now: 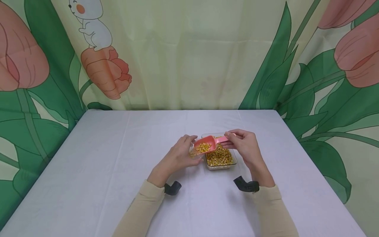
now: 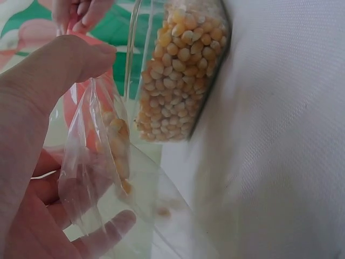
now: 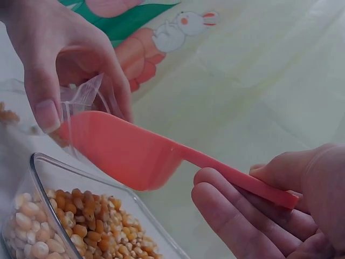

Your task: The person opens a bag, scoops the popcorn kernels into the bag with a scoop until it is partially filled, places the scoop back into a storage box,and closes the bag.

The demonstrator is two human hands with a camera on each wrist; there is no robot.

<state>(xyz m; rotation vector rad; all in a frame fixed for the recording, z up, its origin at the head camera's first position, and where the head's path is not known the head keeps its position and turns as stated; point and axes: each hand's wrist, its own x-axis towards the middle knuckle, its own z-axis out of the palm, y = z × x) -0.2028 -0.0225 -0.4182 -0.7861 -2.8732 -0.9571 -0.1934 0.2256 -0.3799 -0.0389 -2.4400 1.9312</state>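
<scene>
My left hand (image 1: 177,154) holds a clear plastic bag (image 2: 81,178) by its mouth, thumb on one side and fingers spread behind the film. Between thumb and fingers of my right hand (image 1: 245,144) is the handle of a pink scoop (image 3: 126,148). The scoop's front end reaches into the bag's mouth. Yellow corn kernels (image 1: 203,147) lie in its bowl, and some kernels (image 2: 118,143) show through the film in the left wrist view. Below the scoop stands a glass container (image 1: 220,167) filled with more corn kernels (image 3: 99,221).
A white cloth (image 1: 74,184) covers the table around the container. Behind it hangs a curtain (image 1: 183,65) printed with tulips, leaves and a rabbit on a carrot. Black wrist mounts (image 1: 246,185) sit by both of my sleeves.
</scene>
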